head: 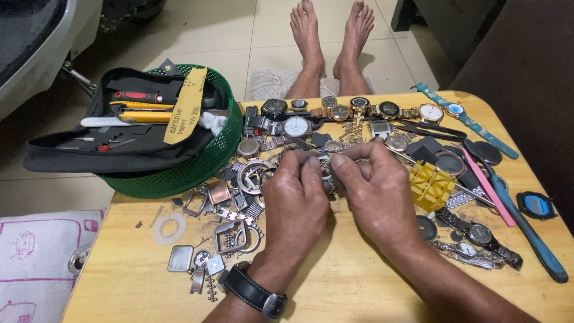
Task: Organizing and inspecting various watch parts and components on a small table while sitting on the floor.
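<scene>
Pinching a small metal watch piece [326,170] between them, both hands [335,191] meet over the desk's [347,287] middle, fingertips closed on it, probably to steady fine work. Loose cases and links [230,206] lie toward the left edge, whole watches [359,110] line the far edge, and a green basket [185,167] overhangs the far-left corner.
</scene>
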